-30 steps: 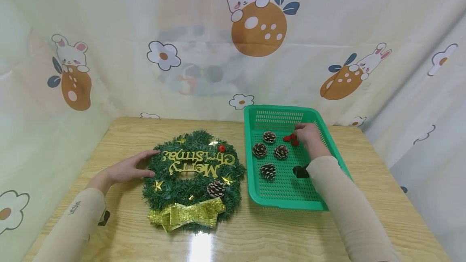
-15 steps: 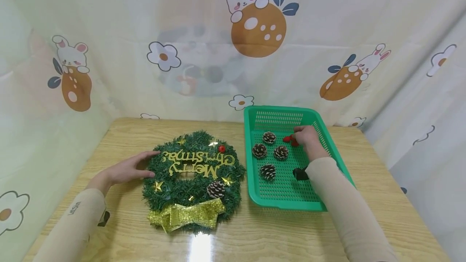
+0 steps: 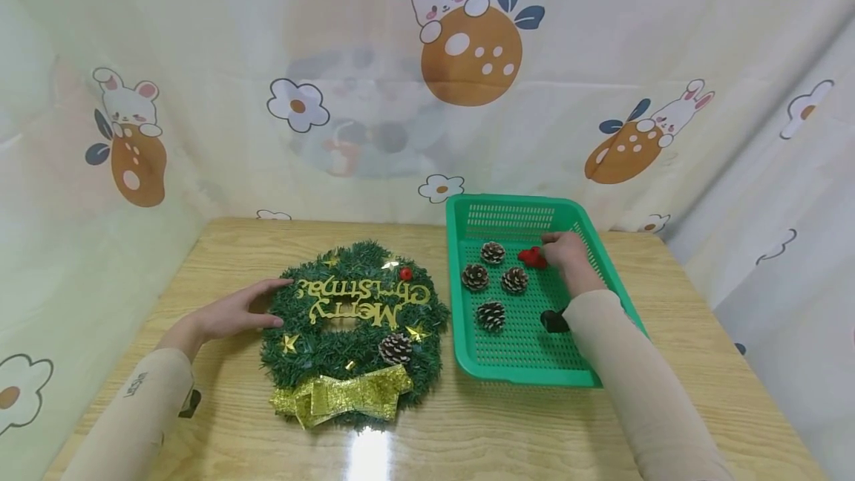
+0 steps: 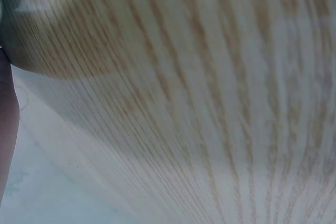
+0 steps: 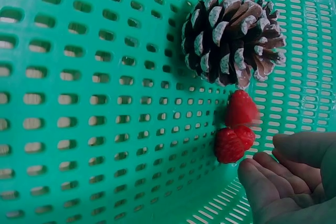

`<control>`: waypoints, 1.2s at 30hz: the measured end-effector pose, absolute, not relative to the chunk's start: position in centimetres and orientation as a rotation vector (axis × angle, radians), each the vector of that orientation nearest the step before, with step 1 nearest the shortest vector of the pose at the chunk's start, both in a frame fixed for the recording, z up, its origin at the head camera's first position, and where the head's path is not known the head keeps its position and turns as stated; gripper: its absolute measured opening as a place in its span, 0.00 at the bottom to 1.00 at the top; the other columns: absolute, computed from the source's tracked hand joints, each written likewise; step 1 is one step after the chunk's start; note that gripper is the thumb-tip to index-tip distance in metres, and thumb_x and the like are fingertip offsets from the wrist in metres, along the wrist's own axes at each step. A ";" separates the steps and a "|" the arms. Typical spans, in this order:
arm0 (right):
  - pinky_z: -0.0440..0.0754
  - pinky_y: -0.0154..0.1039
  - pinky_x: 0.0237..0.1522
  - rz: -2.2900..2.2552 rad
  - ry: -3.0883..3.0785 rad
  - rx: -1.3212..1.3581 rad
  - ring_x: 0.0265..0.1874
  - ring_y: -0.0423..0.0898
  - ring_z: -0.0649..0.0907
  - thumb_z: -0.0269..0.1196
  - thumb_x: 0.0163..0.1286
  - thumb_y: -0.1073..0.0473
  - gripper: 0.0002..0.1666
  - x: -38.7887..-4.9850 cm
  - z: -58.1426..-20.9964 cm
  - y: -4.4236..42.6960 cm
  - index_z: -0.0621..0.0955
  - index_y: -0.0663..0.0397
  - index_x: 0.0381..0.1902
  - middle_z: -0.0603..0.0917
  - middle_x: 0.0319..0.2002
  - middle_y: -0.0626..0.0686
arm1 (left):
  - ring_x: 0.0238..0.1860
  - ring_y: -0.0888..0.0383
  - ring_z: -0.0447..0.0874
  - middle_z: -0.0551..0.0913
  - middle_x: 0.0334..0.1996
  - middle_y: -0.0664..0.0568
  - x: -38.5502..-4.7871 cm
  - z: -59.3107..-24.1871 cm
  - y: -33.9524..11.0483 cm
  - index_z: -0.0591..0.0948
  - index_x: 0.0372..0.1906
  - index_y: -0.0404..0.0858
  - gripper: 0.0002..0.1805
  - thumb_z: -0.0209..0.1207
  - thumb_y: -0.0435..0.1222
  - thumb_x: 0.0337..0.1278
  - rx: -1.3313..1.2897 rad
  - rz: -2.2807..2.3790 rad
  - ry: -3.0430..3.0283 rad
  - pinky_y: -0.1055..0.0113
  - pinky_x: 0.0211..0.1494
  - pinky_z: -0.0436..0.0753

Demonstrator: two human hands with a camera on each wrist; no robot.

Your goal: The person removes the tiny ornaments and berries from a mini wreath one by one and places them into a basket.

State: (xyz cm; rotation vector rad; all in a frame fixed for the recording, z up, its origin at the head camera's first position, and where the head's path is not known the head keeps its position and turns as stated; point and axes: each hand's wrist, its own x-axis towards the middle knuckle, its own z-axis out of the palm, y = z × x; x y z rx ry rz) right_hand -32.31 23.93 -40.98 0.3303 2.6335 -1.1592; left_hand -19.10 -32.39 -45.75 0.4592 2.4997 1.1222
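Observation:
In the head view my left hand (image 3: 234, 313) rests at the left edge of a green Christmas wreath (image 3: 294, 362), thumb and fingers spread against the needles. The wreath bears gold "Merry Christmas" lettering (image 3: 361, 300), a glittery gold bow (image 3: 354, 394), a pine cone (image 3: 395, 348) and a red ball (image 3: 405, 273). My right hand (image 3: 566, 254) reaches into a green plastic basket (image 3: 461, 340). The right wrist view has its fingertips (image 5: 251, 171) beside a small cluster of artificial red berries (image 5: 231, 144), thumb and fingers apart, with no berry visible between them.
Several frosted pine cones (image 3: 514, 280) lie in the basket, one large cone (image 5: 236, 40) near the berries in the right wrist view. Both wreath and basket stand on a wooden table (image 3: 481, 436). A printed curtain (image 3: 374, 147) hangs behind. The left wrist view shows mostly tabletop.
The red berries have shifted slightly and turned beside my right fingers, now looking more bunched. My right hand has dipped slightly in the frame. The left hand and the wreath stay put.

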 end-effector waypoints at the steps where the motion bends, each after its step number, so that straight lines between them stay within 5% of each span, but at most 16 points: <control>1: 0.66 0.56 0.68 -1.163 2.632 0.331 0.69 0.64 0.62 0.48 0.74 0.66 0.28 -32.3 -41.0 23.9 0.66 0.65 0.70 0.63 0.70 0.68 | 0.74 0.30 0.40 0.47 0.76 0.34 -19.1 -45.8 -32.4 0.56 0.77 0.45 0.44 0.63 0.48 0.61 0.458 1.123 2.499 0.27 0.67 0.42; 19: 0.67 0.58 0.67 -1.233 2.688 0.198 0.69 0.64 0.63 0.56 0.74 0.49 0.37 -31.2 -38.4 21.8 0.62 0.64 0.73 0.62 0.72 0.66 | 0.74 0.30 0.40 0.47 0.76 0.35 -19.0 -45.9 -32.6 0.56 0.77 0.46 0.44 0.63 0.48 0.61 0.460 1.130 2.500 0.27 0.67 0.41; 36: 0.70 0.56 0.65 -1.381 2.593 -0.039 0.68 0.57 0.67 0.59 0.71 0.41 0.40 -27.3 -35.8 18.1 0.64 0.53 0.74 0.67 0.71 0.57 | 0.74 0.31 0.39 0.46 0.76 0.35 -19.2 -45.9 -32.5 0.56 0.77 0.45 0.44 0.63 0.48 0.61 0.459 1.140 2.482 0.28 0.69 0.41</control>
